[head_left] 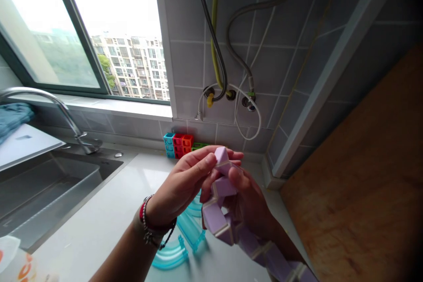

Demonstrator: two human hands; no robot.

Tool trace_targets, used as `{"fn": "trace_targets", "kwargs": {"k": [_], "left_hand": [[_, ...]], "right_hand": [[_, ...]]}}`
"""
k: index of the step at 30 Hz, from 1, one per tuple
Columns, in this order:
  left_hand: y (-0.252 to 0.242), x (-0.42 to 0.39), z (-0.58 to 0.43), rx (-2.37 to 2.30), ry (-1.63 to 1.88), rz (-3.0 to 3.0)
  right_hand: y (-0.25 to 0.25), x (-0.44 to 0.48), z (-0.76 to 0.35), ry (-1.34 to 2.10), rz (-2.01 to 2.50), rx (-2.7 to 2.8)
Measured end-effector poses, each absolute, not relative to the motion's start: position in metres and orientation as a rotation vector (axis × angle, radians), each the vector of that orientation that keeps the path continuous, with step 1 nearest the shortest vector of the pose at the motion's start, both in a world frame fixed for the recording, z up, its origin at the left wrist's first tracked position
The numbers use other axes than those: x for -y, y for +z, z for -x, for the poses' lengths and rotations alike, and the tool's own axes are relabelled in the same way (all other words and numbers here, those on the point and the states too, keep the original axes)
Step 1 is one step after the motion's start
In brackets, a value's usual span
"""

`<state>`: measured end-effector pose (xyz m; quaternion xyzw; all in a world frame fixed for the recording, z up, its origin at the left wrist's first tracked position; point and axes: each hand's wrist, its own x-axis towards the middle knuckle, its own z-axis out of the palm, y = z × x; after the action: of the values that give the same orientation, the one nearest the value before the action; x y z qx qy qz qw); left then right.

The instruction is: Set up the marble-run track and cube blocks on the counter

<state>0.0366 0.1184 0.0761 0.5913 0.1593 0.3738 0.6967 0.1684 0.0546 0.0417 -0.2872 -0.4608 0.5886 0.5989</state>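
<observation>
A lilac twist-puzzle snake [218,218] of linked wedge segments with white seams is held above the white counter [99,224]. My left hand [180,187], with beaded bracelets at the wrist, pinches the top segment between thumb and fingers. My right hand [249,200] grips the segments just below, and the rest of the chain trails down along my right forearm. Both hands are closed on the puzzle.
Clear turquoise curved track pieces [180,246] lie on the counter under my hands. Coloured cube blocks [180,144] stand against the tiled wall below hoses and pipes [228,92]. A steel sink [42,194] with a tap [66,116] is at left; a wooden panel [363,194] at right.
</observation>
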Motion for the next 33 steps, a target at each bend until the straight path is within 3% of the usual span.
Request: {"fn": "trace_targets", "kwargs": {"k": [13,19,24,33], "left_hand": [[0.069,-0.138,-0.020,-0.344,0.698,-1.263],[0.071,-0.136,-0.027,-0.409,0.771,-1.268],[0.071,-0.134,-0.031,-0.493,0.911,-1.307],[0.066,-0.124,-0.050,-0.616,1.202,-1.358]], "right_hand": [[0.050,-0.049,-0.174,1.079,0.843,1.307],[0.046,-0.052,-0.173,0.450,1.138,1.422],[0.041,-0.055,-0.174,0.151,1.323,1.544],[0.035,-0.060,-0.167,0.085,1.469,1.514]]}}
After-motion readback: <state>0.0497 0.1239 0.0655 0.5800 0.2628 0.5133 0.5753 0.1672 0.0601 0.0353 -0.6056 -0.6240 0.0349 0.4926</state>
